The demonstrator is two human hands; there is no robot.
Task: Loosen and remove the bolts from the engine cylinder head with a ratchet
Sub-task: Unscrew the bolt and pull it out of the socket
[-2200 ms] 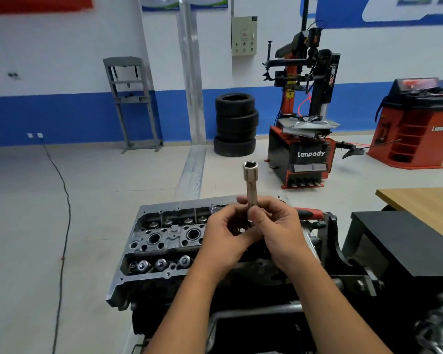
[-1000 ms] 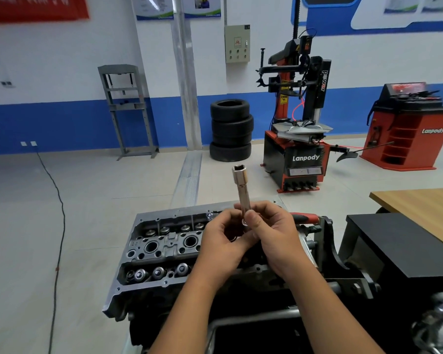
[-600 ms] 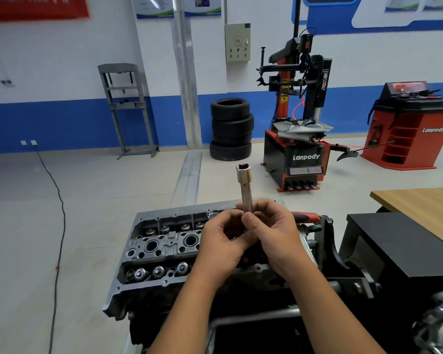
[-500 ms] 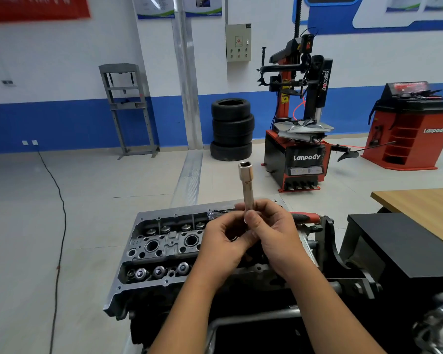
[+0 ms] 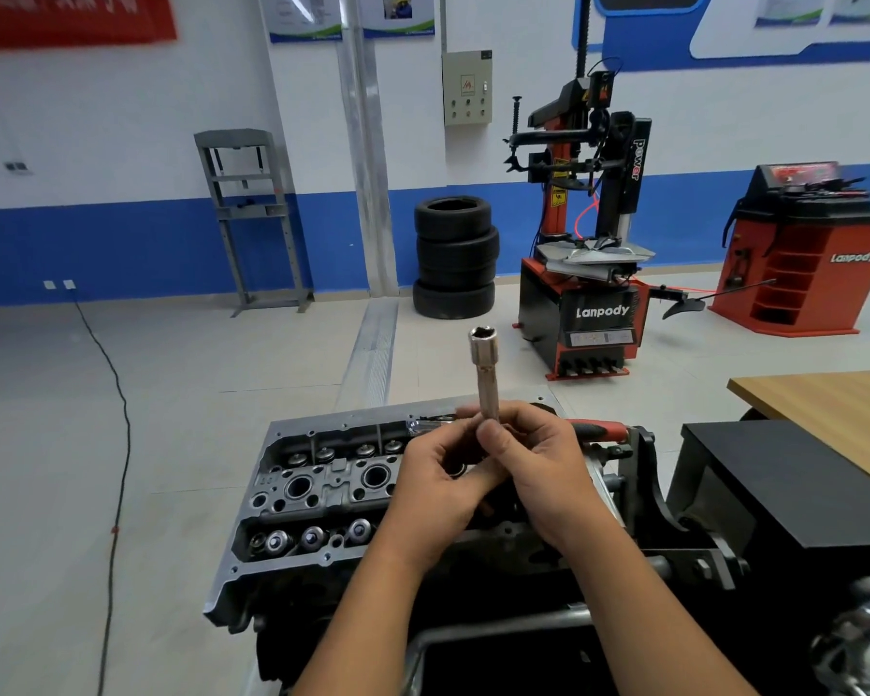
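Room: workshop with pale floor (image 5: 172, 394) and a white wall banded in blue at the far side.
Tyre changer (image 5: 586, 253): red and black machine, far right of centre, marked "Lanpody".
Wheel balancer (image 5: 804, 253): red cabinet at the far right.
Tyres (image 5: 455, 258): black stack at the far wall, left of the tyre changer.
Press frame (image 5: 249, 218): grey, far left, against the blue band.
Cylinder head (image 5: 322, 489): grey metal casting on the engine, near centre; open top shows round bores, valve springs in rows along its near and far sides, and small holes around the rim.
Ratchet (image 5: 593, 428): lies across the far edge of the cylinder head, red and black grip to the right, chrome head partly hidden behind the hands.
Left hand (image 5: 438, 489): fingers curled toward the base of the socket; whether it grips it I cannot tell.
Right hand (image 5: 538, 464): pinches the lower shaft of the socket, thumb in front.
Socket (image 5: 485, 374): long chrome deep socket, held upright above the cylinder head, wider open end uppermost, narrower shaft below.
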